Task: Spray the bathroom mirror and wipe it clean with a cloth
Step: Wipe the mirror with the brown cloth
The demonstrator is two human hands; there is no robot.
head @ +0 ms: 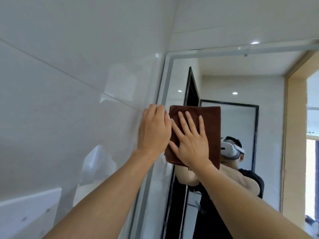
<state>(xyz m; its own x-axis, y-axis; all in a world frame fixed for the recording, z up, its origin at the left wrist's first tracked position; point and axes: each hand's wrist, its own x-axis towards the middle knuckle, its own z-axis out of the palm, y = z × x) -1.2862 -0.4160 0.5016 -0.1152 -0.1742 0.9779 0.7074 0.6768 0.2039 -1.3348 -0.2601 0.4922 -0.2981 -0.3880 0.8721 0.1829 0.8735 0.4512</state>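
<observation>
A folded brown cloth [211,128] lies flat against the bathroom mirror [269,128], near the mirror's left edge. My right hand [189,142] presses on the cloth with the palm flat and the fingers spread. My left hand [153,130] rests beside it on the mirror's pale frame [165,83], fingers curled at the cloth's left edge. No spray bottle is in view.
Glossy white wall tiles [69,83] fill the left side. A white shelf [29,209] juts out at lower left. The mirror reflects a person wearing a white headset, a dark door frame and a doorway at the right.
</observation>
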